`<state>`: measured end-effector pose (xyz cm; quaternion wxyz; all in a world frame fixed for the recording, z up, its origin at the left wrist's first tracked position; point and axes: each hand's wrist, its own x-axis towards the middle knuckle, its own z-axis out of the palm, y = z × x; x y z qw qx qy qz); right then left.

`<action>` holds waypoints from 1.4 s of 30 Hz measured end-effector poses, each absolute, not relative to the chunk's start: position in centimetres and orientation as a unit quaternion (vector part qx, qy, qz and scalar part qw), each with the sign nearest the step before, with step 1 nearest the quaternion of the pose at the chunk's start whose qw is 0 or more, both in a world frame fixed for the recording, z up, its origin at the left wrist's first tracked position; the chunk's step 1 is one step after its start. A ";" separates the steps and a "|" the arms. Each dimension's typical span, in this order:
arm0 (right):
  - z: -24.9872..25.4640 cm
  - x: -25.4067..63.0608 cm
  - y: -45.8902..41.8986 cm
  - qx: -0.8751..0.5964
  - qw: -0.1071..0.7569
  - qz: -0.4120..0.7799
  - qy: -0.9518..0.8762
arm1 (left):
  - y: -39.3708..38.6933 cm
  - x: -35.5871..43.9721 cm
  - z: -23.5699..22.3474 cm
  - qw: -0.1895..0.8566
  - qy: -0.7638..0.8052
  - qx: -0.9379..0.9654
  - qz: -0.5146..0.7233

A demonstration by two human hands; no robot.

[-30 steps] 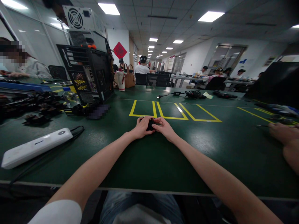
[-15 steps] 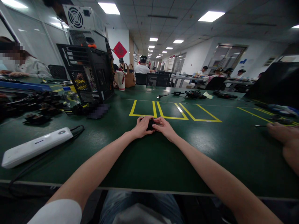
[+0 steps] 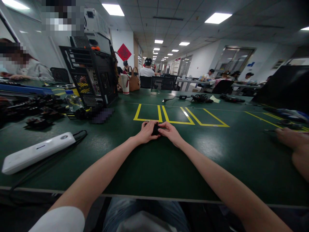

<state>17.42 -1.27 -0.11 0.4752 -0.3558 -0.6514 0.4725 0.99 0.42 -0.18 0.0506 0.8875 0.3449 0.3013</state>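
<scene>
A small black block-like part [image 3: 155, 129] is on the green table [image 3: 154, 170], just in front of the yellow tape outlines [image 3: 147, 120]. Its exact kind is too dark and too covered to make out. My left hand [image 3: 146, 132] wraps over it from the left, thumb along the near side. From the right, my right hand [image 3: 169, 132] pinches at its edge with thumb and fingers. Most of the part is hidden beneath the left fingers.
To the left lie a white power strip [image 3: 40, 153] and a pile of black parts [image 3: 36, 109]. Behind them stands an open black computer case [image 3: 93, 74]. Coiled black cables [image 3: 201, 98] lie at the back. A co-worker's hand [image 3: 292, 137] is at the right edge.
Both my hands stay around the black part with barely any movement. Behind the computer case, a person's head has moved lower, in front of the silver power supply.
</scene>
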 end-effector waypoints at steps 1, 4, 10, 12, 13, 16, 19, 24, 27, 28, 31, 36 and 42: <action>-0.1 17.4 -1.2 -0.360 0.477 0.471 -0.649 | 0.4 1.0 -0.2 0.051 0.345 0.888 0.300; -0.3 17.4 -0.9 -0.363 0.480 0.467 -0.648 | 0.4 1.0 -0.1 0.052 0.344 0.888 0.302; -0.3 17.6 -1.0 -0.336 0.473 0.473 -0.663 | 0.4 1.0 -0.2 0.053 0.344 0.886 0.306; -0.3 17.6 -1.0 -0.329 0.480 0.467 -0.666 | 0.4 1.0 -0.2 0.053 0.344 0.886 0.306; -0.3 17.5 -1.0 -0.333 0.481 0.463 -0.665 | 0.4 1.0 -0.1 0.054 0.344 0.886 0.305; -0.3 17.4 -0.9 -0.356 0.484 0.456 -0.657 | 0.3 1.0 0.0 0.056 0.344 0.888 0.300; -0.3 17.4 -0.8 -0.364 0.489 0.454 -0.650 | 0.3 0.9 0.1 0.057 0.344 0.889 0.297; -0.2 17.5 -1.0 -0.348 0.474 0.477 -0.654 | 0.3 0.9 0.1 0.058 0.349 0.887 0.296; -0.2 17.5 -1.2 -0.331 0.480 0.469 -0.664 | 0.3 0.9 0.0 0.061 0.348 0.886 0.299; -0.2 17.5 -1.2 -0.334 0.481 0.462 -0.666 | 0.3 0.9 0.0 0.062 0.348 0.886 0.299; -0.2 17.5 -1.1 -0.351 0.478 0.454 -0.665 | 0.3 0.9 0.0 0.060 0.345 0.887 0.301; -0.3 17.3 -1.0 -0.357 0.481 0.454 -0.660 | 0.5 1.0 -0.2 0.054 0.345 0.887 0.303; -0.1 17.4 -1.3 -0.333 0.475 0.475 -0.662 | 0.5 1.0 -0.2 0.059 0.351 0.885 0.299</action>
